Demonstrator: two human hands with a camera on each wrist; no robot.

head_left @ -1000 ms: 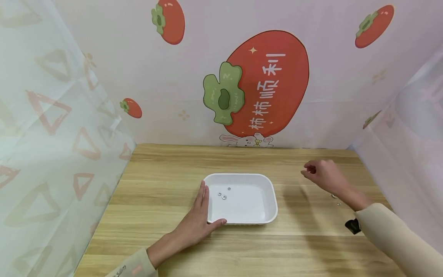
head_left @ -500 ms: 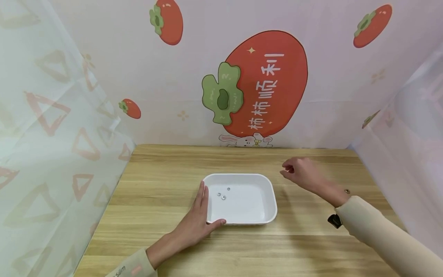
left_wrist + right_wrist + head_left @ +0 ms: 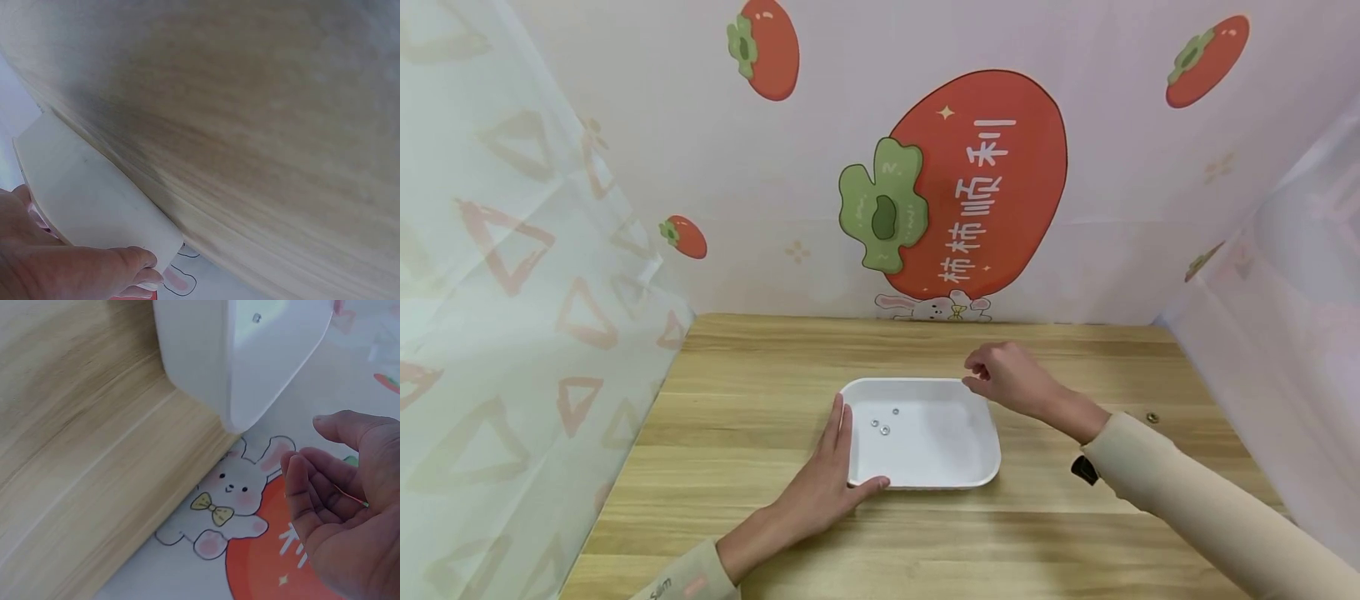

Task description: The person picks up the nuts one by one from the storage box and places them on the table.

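A white rectangular tray (image 3: 943,433) sits mid-table, with three small silver rings (image 3: 885,431), like nuts or washers, in its left half. My left hand (image 3: 823,479) rests at its left front corner, straight fingers along the left rim and thumb (image 3: 134,257) against the front wall. Over the tray's back right corner hovers my right hand (image 3: 1011,379). Its fingers (image 3: 300,481) curl loosely, with the thumb apart from them. I cannot tell whether the curled fingers hold anything. To the right, a small brownish ring (image 3: 1152,417) lies on the table.
The wooden table (image 3: 737,367) meets a white patterned backdrop (image 3: 760,183) at its back edge. Similar sheets (image 3: 1300,333) stand along the left and right sides. The right sleeve (image 3: 1157,467) crosses the table's right half and covers part of it.
My right hand has moved left from the table's right side to the tray's back right corner. The brownish ring has come into view, and two small pieces are now covered. The left hand stays put.
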